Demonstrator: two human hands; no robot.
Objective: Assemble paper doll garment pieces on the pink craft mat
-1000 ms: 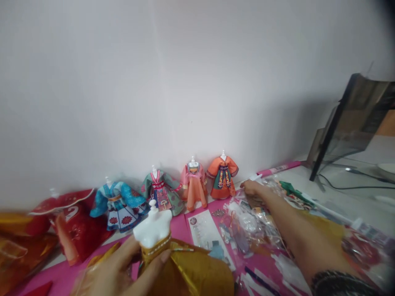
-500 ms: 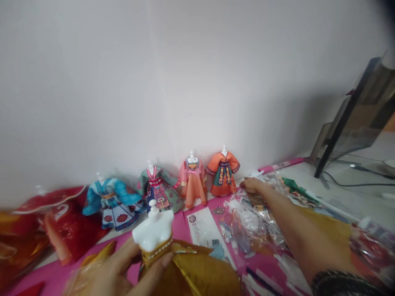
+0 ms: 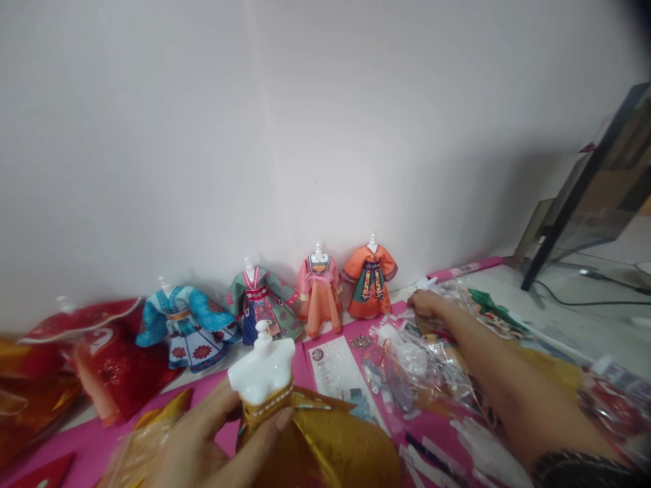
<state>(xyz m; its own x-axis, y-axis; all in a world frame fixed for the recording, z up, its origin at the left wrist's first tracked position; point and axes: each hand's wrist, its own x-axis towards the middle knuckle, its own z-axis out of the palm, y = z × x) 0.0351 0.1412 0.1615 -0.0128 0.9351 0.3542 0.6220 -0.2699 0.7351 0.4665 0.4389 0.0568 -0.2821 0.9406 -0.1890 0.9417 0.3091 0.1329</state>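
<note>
My left hand [image 3: 218,440] is closed round the waist of a small white doll bust [image 3: 264,371] in the lower middle. The bust wears a gold dress [image 3: 340,440] with a beaded band, its skirt spreading to the right. My right hand [image 3: 424,303] stretches far out to the back of the table, fingers bent down beside plastic packets [image 3: 411,366]. What its fingers touch, if anything, is too small and blurred to make out. Just left of it stands a doll form in an orange and green robe [image 3: 370,281].
Along the wall stand more dressed doll forms: one in pink [image 3: 319,291], one in green [image 3: 259,301], one in blue [image 3: 186,325], and a red outfit [image 3: 112,352]. A white card [image 3: 330,369] lies on the pink mat [image 3: 295,366]. A monitor [image 3: 584,183] stands at right.
My right hand has shifted slightly right at the back. The view has moved a little, and the gold-dressed bust in my left hand sits slightly higher and further right.
</note>
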